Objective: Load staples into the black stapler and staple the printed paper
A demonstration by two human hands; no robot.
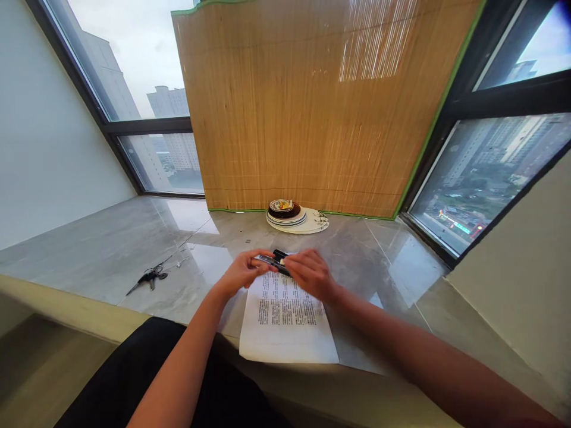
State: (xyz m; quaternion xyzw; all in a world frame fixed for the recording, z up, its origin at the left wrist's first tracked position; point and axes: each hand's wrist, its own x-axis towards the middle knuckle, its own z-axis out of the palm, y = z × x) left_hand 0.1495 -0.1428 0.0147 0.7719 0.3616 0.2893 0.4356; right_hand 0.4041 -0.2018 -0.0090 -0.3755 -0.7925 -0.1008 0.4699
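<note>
A printed sheet of paper (285, 321) lies on the grey marble sill (111, 249), its near edge over the sill's front. At the paper's far edge both my hands meet on a small black stapler (275, 260). My left hand (243, 272) pinches its left end with curled fingers. My right hand (310, 273) covers its right end, fingers bent down over it. Most of the stapler is hidden under my fingers.
A stack of plates with a small dark bowl on top (294, 215) stands by the bamboo blind (312, 101). A bunch of keys (149, 277) with a thin cable lies to the left. Windows enclose the sill on both sides.
</note>
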